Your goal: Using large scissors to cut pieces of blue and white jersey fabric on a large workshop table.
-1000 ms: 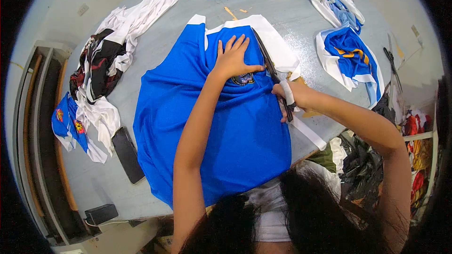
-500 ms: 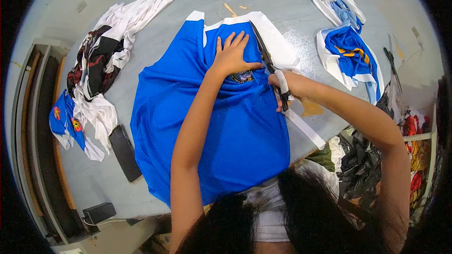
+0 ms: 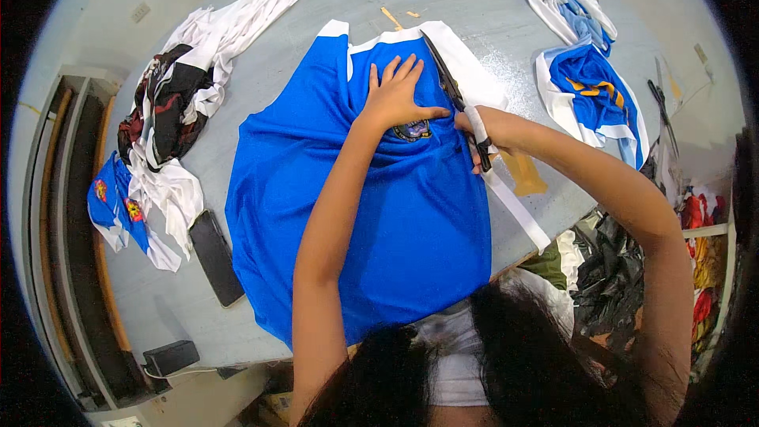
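Observation:
A large blue fabric piece with a white border [image 3: 411, 253] lies spread and slightly wrinkled on the table. My left hand [image 3: 395, 99] presses flat on its upper part, fingers spread, thumb reaching toward the scissors. Beside the thumb is a small dark crest [image 3: 413, 131], partly rumpled. In my right hand [image 3: 489, 130] are black scissors [image 3: 444, 71], blades pointing away from me along the line between the blue cloth and its white edge. A narrow white strip [image 3: 518, 209] hangs down from near the scissor handles onto the table.
On the grey table [image 3: 261, 71], a black phone [image 3: 215, 259] lies left of the cloth, with a small black box [image 3: 171, 357] nearer me. White and dark garments [image 3: 162, 103] are heaped left; blue and white ones [image 3: 593, 87] lie right. Black plastic bags [image 3: 605, 265] sit below the right edge.
The view has shifted slightly, moving the scene a little to the right. Against the cloth, my left hand stays put; my right hand and the scissors have barely moved.

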The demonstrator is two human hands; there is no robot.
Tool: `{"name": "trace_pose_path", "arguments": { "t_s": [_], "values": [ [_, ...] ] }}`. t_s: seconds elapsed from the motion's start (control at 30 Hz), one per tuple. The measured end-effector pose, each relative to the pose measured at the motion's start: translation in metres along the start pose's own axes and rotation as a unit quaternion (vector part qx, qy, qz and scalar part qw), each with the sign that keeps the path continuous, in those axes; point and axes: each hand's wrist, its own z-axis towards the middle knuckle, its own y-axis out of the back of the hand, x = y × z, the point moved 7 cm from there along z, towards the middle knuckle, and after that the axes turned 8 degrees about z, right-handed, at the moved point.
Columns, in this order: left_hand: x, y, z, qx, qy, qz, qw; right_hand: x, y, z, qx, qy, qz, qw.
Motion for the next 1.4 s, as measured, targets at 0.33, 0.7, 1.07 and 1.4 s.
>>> {"name": "trace_pose_path", "arguments": {
  "t_s": [0.33,0.7,1.07,1.4],
  "values": [
    [0.003,0.000,0.001,-0.012,-0.005,-0.031,0.999,0.023,0.012,0.022,-0.014,0.019,0.041,0.999],
    [0.007,0.003,0.000,-0.013,-0.011,-0.046,0.999,-0.069,0.027,-0.121,-0.084,0.029,0.004,0.996],
    [-0.007,0.022,-0.002,-0.013,0.030,0.006,0.999,-0.200,0.075,-0.327,-0.314,0.013,-0.250,0.916],
    [-0.189,0.013,-0.082,0.002,-0.159,0.054,0.986,-0.125,0.128,-0.276,-0.329,0.282,-0.299,0.850]
  ]
}}
